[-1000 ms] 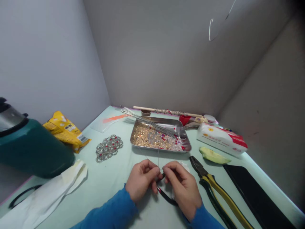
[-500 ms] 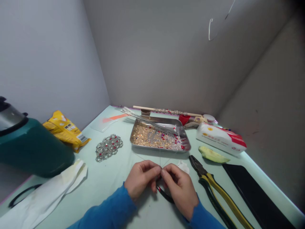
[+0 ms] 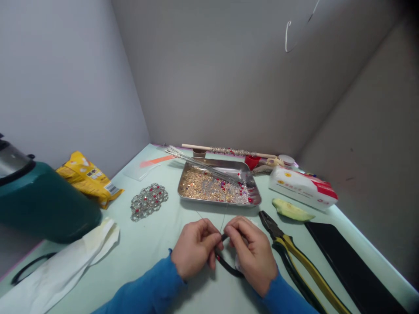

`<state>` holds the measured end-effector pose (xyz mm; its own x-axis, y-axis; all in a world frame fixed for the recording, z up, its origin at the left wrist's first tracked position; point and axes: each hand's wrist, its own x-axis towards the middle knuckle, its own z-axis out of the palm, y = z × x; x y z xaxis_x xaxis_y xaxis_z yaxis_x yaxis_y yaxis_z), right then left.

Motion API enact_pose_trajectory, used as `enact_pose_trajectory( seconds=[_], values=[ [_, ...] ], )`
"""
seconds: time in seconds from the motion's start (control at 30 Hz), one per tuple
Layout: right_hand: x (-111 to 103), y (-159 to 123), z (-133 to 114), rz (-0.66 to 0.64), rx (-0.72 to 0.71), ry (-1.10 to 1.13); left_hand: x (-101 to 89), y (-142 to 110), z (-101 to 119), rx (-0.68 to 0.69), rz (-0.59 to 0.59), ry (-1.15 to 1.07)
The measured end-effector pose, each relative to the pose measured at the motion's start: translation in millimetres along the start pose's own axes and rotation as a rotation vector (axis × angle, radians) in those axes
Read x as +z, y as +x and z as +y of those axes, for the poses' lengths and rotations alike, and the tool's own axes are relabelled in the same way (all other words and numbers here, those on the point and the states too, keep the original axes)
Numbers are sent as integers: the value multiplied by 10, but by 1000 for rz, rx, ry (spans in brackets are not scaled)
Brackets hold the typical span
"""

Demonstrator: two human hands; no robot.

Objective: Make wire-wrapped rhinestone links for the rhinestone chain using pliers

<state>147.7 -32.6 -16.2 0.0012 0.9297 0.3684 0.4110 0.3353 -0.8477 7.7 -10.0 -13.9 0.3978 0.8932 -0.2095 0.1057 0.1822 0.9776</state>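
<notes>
My left hand (image 3: 195,247) and my right hand (image 3: 252,252) meet at the front of the pale green table (image 3: 157,235), both pinched on a curved black band (image 3: 227,267) with a small red mark near my left fingers. A thin wire (image 3: 223,222) rises from between the fingertips toward the steel tray (image 3: 219,203) of gold, clear and red beads. Blue sleeves cover both forearms.
Yellow-handled pliers (image 3: 296,257) lie right of my hands, beside a black flat case (image 3: 347,261). A beaded clear patch (image 3: 149,201), a yellow packet (image 3: 88,178), a green kettle (image 3: 42,205) and white paper (image 3: 65,261) are left. A tissue pack (image 3: 303,187) and a green slice (image 3: 290,210) lie at right.
My hands stay together on the black band; the fingers have shifted slightly and the wire above them has tilted. Nothing else on the table has moved.
</notes>
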Motion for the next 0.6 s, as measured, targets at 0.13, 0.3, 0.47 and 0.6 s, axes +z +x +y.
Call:
enact_pose_trajectory(
  seconds=[0.13, 0.3, 0.47, 0.6],
  values=[
    [-64, 46, 9, -80, -5, 49, -47, -28, 40, 59, -10, 66],
    [-153, 75, 88, -294, 178, 297, -131, -34, 104, 12, -296, -199],
    [-137, 85, 30, -350, 292, 386, -74, -81, 86, -123, -455, -136],
    [-160, 97, -29, -383, 252, 440, -55, -117, 82, -163, -427, -63]
  ],
)
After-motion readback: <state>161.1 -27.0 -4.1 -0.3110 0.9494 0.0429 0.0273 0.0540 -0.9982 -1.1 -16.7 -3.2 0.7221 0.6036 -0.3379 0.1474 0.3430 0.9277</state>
